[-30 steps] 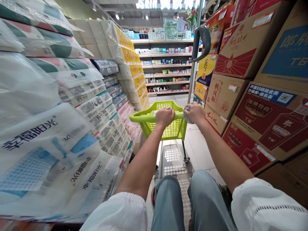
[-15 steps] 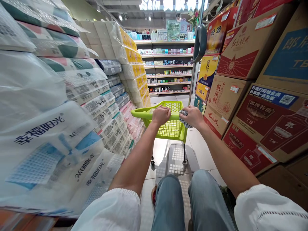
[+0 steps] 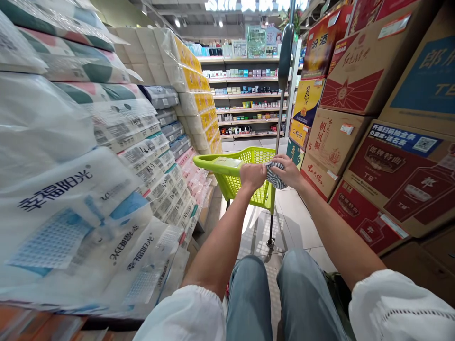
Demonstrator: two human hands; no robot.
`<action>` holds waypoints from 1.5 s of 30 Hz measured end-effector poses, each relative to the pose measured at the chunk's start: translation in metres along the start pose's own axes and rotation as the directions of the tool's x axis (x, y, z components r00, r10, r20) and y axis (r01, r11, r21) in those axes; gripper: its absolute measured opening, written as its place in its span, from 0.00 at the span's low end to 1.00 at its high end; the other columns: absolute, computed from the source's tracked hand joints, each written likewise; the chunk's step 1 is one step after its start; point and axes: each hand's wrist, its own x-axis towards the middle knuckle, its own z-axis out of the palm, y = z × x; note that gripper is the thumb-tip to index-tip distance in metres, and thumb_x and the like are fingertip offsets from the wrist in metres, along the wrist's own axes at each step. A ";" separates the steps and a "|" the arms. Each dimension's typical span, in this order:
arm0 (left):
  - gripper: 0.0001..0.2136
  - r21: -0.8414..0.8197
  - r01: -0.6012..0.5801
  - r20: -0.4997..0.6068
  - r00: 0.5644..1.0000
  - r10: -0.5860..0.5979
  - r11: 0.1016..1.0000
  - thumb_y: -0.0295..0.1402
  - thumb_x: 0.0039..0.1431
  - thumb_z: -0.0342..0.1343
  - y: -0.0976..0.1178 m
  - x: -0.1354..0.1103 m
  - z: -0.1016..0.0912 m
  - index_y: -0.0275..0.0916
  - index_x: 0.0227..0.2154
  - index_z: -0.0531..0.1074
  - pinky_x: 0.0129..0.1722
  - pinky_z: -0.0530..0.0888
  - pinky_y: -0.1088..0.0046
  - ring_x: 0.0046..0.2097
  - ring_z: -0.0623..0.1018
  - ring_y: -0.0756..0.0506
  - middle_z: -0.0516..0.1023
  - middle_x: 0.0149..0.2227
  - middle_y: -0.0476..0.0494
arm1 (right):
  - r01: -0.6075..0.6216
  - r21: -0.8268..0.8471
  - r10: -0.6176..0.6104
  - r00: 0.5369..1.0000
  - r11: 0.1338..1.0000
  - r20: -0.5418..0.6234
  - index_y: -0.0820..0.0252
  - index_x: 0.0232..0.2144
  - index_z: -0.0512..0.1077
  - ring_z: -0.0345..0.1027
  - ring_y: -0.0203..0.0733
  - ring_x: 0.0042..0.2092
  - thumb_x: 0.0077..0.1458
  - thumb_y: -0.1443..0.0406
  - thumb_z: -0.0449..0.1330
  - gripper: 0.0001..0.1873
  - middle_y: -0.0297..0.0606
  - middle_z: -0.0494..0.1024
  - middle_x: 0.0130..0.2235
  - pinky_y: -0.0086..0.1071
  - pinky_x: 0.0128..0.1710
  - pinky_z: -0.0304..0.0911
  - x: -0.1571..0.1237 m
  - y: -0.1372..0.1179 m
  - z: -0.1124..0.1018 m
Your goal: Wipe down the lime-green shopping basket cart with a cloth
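A lime-green shopping cart [image 3: 232, 182] stands right in front of my knees, its handle bar toward me. My left hand [image 3: 252, 176] is a closed fist on the handle, up against the edge of a striped cloth [image 3: 275, 176]. My right hand [image 3: 288, 171] grips that blue-and-white cloth at the right end of the handle; the bar beneath is covered by it. A pale label panel [image 3: 227, 162] shows on the cart's left rim. Just behind my right hand rises a thin metal pole [image 3: 279, 121] with a dark grey grip [image 3: 285, 57].
Plastic-wrapped tissue packs [image 3: 71, 199] are stacked high close on the left. Cardboard liquor cartons [image 3: 401, 175] rise on the right. Tiled floor [image 3: 287, 215] runs between them toward shelves [image 3: 249, 102] of small goods at the back.
My left hand has slid right along the handle to the cloth. The cart has swung slightly, and the grey grip on the pole has turned edge-on and shifted left.
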 end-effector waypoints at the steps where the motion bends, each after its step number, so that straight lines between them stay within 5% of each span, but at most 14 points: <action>1: 0.26 0.002 -0.017 -0.011 1.000 0.017 1.000 0.38 0.67 0.35 -0.002 -0.001 0.001 0.35 0.27 0.78 0.38 0.64 0.67 0.32 0.76 0.45 0.79 0.30 0.38 | -0.009 0.009 0.009 1.000 1.000 -0.005 0.55 0.38 0.76 0.65 0.44 0.52 0.50 0.61 0.58 0.13 0.38 0.70 0.47 0.40 0.58 0.58 0.002 0.005 0.002; 9: 0.25 -0.001 -0.045 -0.044 0.998 0.045 0.999 0.38 0.66 0.36 -0.008 0.001 0.003 0.36 0.25 0.78 0.37 0.62 0.67 0.30 0.75 0.45 0.79 0.28 0.40 | -0.153 0.081 0.161 0.980 0.985 -0.118 0.55 0.40 0.77 0.64 0.44 0.51 0.50 0.59 0.57 0.16 0.38 0.67 0.46 0.42 0.60 0.56 0.001 0.024 0.008; 17: 0.25 0.018 -0.027 -0.089 0.996 0.029 0.999 0.37 0.65 0.37 -0.015 -0.001 0.005 0.35 0.25 0.77 0.36 0.62 0.67 0.31 0.75 0.45 0.79 0.29 0.39 | 0.061 0.016 -0.059 0.994 0.998 -0.094 0.52 0.43 0.76 0.63 0.44 0.52 0.51 0.61 0.58 0.16 0.38 0.68 0.47 0.40 0.57 0.59 -0.018 -0.013 0.017; 24: 0.25 -0.032 -0.051 -0.072 0.996 0.049 0.998 0.39 0.65 0.39 -0.020 -0.003 0.001 0.37 0.23 0.77 0.35 0.62 0.68 0.29 0.73 0.47 0.78 0.27 0.41 | -0.076 0.074 0.081 0.994 0.994 -0.073 0.54 0.41 0.77 0.65 0.44 0.51 0.52 0.58 0.57 0.16 0.38 0.70 0.47 0.41 0.57 0.59 -0.006 0.025 0.009; 32: 0.22 0.012 -0.034 -0.053 0.998 0.035 0.999 0.37 0.63 0.41 -0.033 -0.005 -0.003 0.38 0.23 0.77 0.35 0.62 0.68 0.30 0.74 0.46 0.79 0.27 0.42 | 0.053 0.046 -0.051 0.998 0.998 -0.040 0.51 0.45 0.75 0.65 0.43 0.52 0.54 0.58 0.58 0.17 0.38 0.70 0.49 0.39 0.56 0.61 -0.021 -0.019 0.024; 39: 0.23 -0.035 -0.068 -0.032 0.997 0.067 0.997 0.39 0.63 0.40 -0.049 -0.007 -0.007 0.39 0.19 0.75 0.34 0.61 0.70 0.28 0.72 0.48 0.76 0.23 0.44 | -0.054 0.087 0.060 0.996 0.995 -0.068 0.54 0.43 0.76 0.65 0.45 0.53 0.53 0.57 0.57 0.17 0.39 0.71 0.48 0.40 0.56 0.61 -0.015 0.008 0.025; 45: 0.24 -0.078 -0.129 -0.024 0.991 0.128 0.989 0.40 0.63 0.40 -0.069 -0.007 -0.007 0.38 0.17 0.73 0.34 0.61 0.70 0.28 0.71 0.48 0.74 0.22 0.45 | -0.064 0.083 0.073 0.991 0.994 -0.116 0.54 0.46 0.75 0.66 0.44 0.51 0.55 0.54 0.57 0.19 0.39 0.70 0.48 0.39 0.54 0.62 -0.026 -0.010 0.041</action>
